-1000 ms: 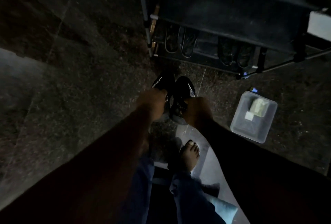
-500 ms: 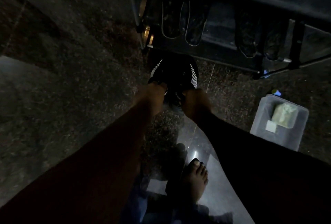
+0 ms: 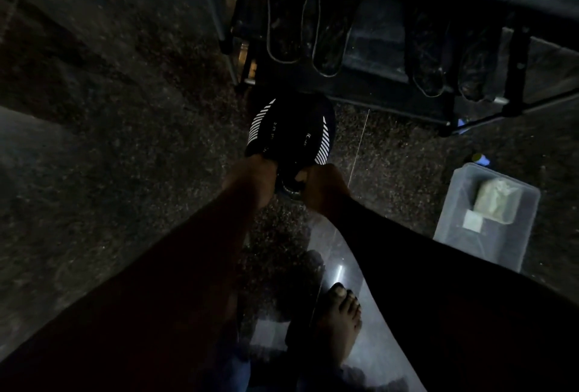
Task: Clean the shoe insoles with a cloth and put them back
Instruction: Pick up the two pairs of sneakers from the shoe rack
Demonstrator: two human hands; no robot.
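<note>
In dim light, a pair of black shoes (image 3: 291, 131) with white side stripes sits side by side in front of the shoe rack (image 3: 369, 87), toes toward it. My left hand (image 3: 250, 181) grips the heel of the left shoe. My right hand (image 3: 322, 187) grips the heel of the right shoe. A pale folded cloth (image 3: 498, 200) lies inside a clear plastic box (image 3: 463, 244) on the floor to the right. The insoles are hidden.
Two more pairs of dark shoes (image 3: 313, 37) stand on the rack's bottom shelf. My bare foot (image 3: 341, 322) rests on the glossy floor below my arms. A small blue object (image 3: 479, 159) lies behind the box. Dark speckled floor stretches to the left.
Both hands have carried the pair of black shoes forward toward the rack's bottom shelf. The view has moved closer to the rack.
</note>
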